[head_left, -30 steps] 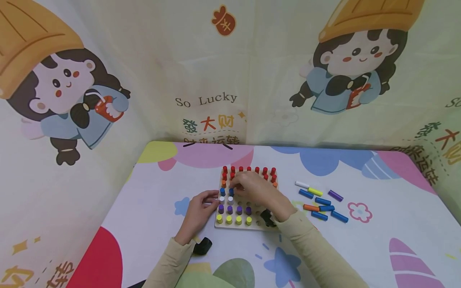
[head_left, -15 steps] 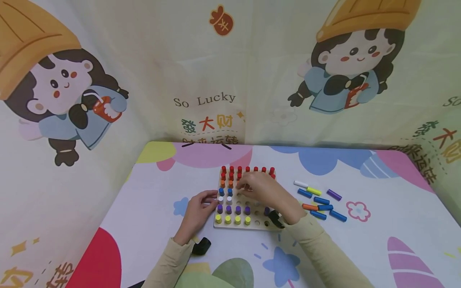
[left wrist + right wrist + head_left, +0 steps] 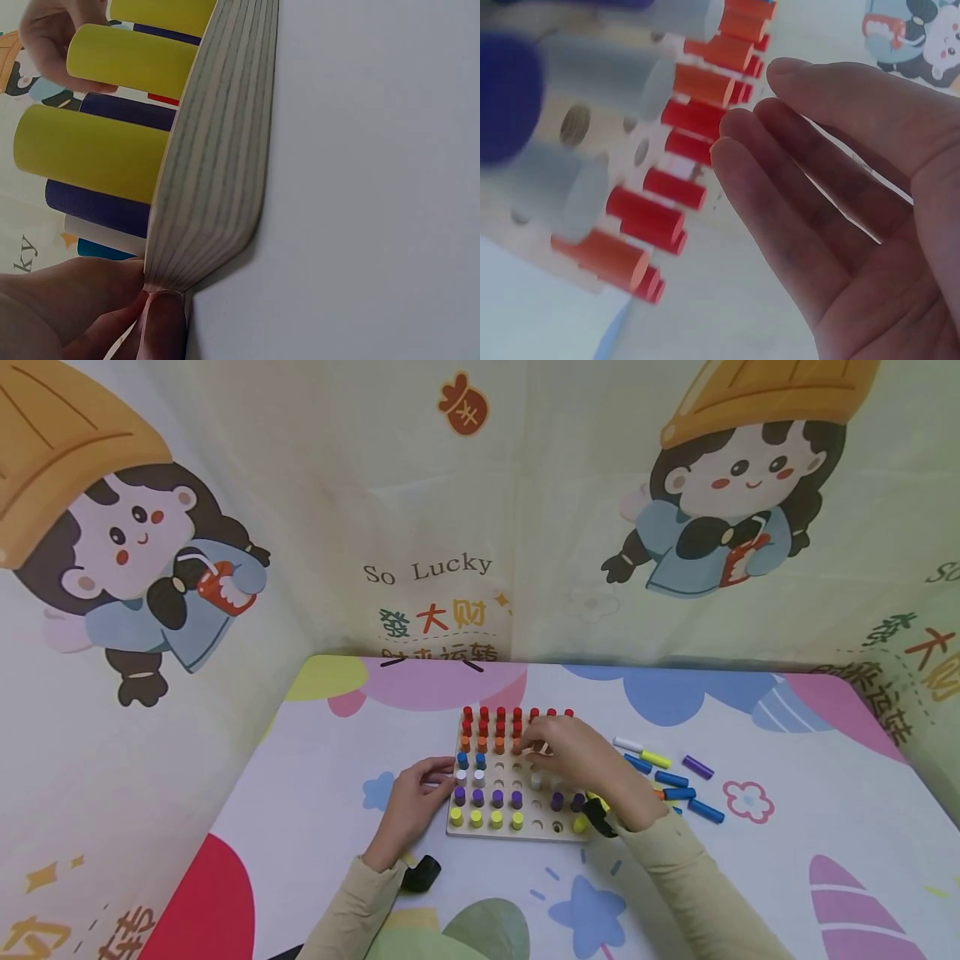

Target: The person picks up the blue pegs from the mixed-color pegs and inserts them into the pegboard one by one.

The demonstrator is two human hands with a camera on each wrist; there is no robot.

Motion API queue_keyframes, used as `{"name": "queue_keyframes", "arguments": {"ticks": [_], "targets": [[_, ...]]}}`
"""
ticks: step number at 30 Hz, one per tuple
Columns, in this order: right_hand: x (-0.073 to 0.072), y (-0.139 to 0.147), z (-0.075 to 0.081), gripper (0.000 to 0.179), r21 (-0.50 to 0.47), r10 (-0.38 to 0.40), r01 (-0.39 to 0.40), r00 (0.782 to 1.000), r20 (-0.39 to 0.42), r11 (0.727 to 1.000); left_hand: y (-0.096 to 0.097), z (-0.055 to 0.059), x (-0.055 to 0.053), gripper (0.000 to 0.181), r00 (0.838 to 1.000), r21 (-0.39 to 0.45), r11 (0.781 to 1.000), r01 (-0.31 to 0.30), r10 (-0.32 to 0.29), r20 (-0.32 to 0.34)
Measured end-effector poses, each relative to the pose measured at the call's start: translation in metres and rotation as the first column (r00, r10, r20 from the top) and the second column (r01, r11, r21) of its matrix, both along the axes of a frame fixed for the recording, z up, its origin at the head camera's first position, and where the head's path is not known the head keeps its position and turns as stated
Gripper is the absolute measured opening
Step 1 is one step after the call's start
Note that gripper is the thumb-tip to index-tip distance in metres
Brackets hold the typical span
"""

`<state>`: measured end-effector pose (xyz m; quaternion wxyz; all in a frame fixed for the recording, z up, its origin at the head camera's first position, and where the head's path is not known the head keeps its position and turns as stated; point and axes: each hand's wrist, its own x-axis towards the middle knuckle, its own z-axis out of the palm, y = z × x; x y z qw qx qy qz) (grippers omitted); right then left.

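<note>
A wooden pegboard lies on the table with rows of coloured pegs. Red pegs fill the back, with orange pegs in front of them. Nearer come blue pegs, white pegs, purple pegs and yellow pegs, with bare holes between some. My left hand grips the board's left edge, thumb above and a fingertip against its side in the left wrist view. My right hand hovers at the orange row; the right wrist view shows its fingers apart from the thumb, holding nothing.
Right of the board lie several loose pegs, among them blue pegs, a purple peg, a yellow peg and a white peg. Black wrist devices sit on both wrists. A printed curtain stands behind the table.
My right hand has moved rightward along the orange row, uncovering more orange pegs on its left and several purple and yellow pegs at the front right. My left hand stays at the board's edge.
</note>
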<state>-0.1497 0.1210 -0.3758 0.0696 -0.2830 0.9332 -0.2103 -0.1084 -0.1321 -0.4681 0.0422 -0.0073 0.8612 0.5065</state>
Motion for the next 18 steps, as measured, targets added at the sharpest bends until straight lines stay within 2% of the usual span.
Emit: {"name": "queue_keyframes", "arguments": {"ticks": [18], "targets": [[0.000, 0.035, -0.003, 0.020, -0.032, -0.050, 0.048, 0.998, -0.035, 0.998, -0.001, 0.000, 0.000, 0.033, 1.000, -0.004, 1.000, 0.006, -0.006, -0.009]]}}
